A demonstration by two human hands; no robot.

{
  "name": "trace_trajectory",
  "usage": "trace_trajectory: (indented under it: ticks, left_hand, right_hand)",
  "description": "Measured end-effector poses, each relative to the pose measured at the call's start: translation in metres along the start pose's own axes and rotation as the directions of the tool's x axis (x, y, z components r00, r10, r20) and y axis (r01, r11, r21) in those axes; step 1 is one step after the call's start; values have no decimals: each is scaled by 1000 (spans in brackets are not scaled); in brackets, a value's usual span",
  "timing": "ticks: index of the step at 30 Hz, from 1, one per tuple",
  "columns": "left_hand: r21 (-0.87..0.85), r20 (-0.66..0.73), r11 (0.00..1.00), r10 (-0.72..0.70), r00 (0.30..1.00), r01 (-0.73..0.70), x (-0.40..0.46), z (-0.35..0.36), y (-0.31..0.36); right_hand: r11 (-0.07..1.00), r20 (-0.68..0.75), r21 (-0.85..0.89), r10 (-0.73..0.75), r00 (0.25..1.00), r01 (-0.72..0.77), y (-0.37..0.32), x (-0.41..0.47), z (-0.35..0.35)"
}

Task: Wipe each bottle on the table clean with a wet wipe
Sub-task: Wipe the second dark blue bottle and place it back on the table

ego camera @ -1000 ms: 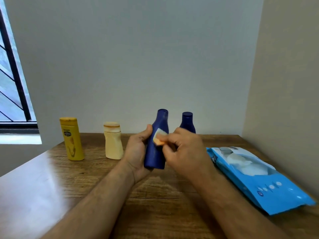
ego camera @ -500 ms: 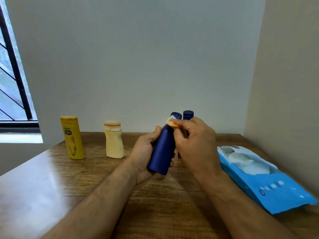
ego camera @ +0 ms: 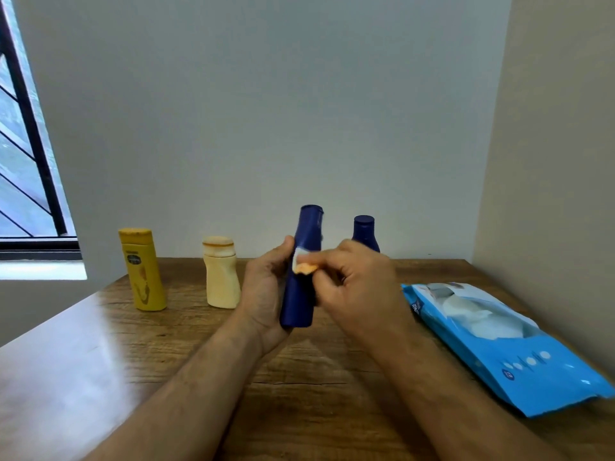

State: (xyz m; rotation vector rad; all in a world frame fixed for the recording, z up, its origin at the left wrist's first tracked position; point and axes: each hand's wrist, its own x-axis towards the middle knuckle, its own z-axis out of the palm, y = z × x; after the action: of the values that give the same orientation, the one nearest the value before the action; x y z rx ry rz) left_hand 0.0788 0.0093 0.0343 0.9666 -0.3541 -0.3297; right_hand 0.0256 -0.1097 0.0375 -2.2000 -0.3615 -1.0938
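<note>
My left hand (ego camera: 264,287) grips a tall dark blue bottle (ego camera: 301,294) upright above the wooden table (ego camera: 100,361). A small white wet wipe (ego camera: 303,265), stained orange, is pinched in my right hand (ego camera: 357,284) and pressed against the bottle's middle. A second dark blue bottle (ego camera: 364,231) stands behind my right hand, partly hidden. A yellow bottle (ego camera: 143,269) and a cream bottle (ego camera: 221,272) stand at the back left of the table.
A blue pack of wet wipes (ego camera: 506,347) lies open on the table's right side, close to the beige side wall. A window with dark bars (ego camera: 23,128) is at the far left. The grey back wall runs right behind the bottles.
The wipe went from the bottle's middle up to its cap and is back down at the middle. The bottle tilted to the right and now stands upright again.
</note>
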Motion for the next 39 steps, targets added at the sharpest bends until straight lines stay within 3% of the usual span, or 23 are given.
trace_trajectory:
  ticks: [2, 4, 7, 10, 13, 15, 18, 22, 24, 28, 31, 33, 37, 39]
  left_hand:
    - [67, -12, 997, -23, 1000, 24, 0, 1, -5]
    - [80, -32, 996, -36, 999, 39, -1, 2, -7]
    - [-6, -23, 999, -44, 999, 44, 0, 2, -2]
    - [-99, -84, 995, -25, 996, 16, 2, -3, 6]
    - [-73, -117, 997, -15, 993, 7, 5, -8, 7]
    - [-21, -66, 1000, -10, 998, 9, 5, -9, 3]
    - [68, 2, 998, 9, 1000, -9, 2, -6, 1]
    - [197, 9, 980, 39, 999, -40, 1, -5, -2]
    - [195, 1, 980, 43, 999, -43, 1, -5, -1]
    - [71, -92, 995, 75, 993, -69, 6, -8, 5]
    - [100, -113, 991, 104, 988, -92, 8, -10, 8]
    - [103, -62, 992, 82, 995, -75, 8, -12, 8]
    - [100, 22, 995, 17, 1000, -19, 6, -13, 5]
    - [72, 23, 997, 1, 1000, -3, 3, -11, 5]
  right_hand:
    - [999, -137, 23, 27, 990, -24, 1, 3, -2]
    - [999, -169, 38, 37, 985, -31, 2, 5, -3]
    - [1000, 69, 31, 2, 998, -4, 2, 1, 0]
    - [998, 316, 51, -57, 947, 43, 0, -2, 8]
    - [996, 375, 42, -94, 922, 84, -1, -2, 9]
    - [995, 292, 57, -91, 952, 78, 0, -2, 7]
    - [999, 32, 43, -27, 999, 26, 0, 0, 3]
    - [998, -195, 48, 59, 979, -51, 3, 6, -2]
    - [998, -124, 45, 49, 991, -44, 5, 5, -4]
    - [999, 266, 52, -7, 964, -7, 1, 1, -2]
    - [998, 377, 59, -23, 926, 1, 1, 1, -4]
    - [998, 327, 58, -20, 945, 1, 2, 1, -4]
    - [991, 22, 112, 67, 997, -69, 4, 4, -3]
    - [988, -51, 108, 119, 992, -113, 5, 7, -5]
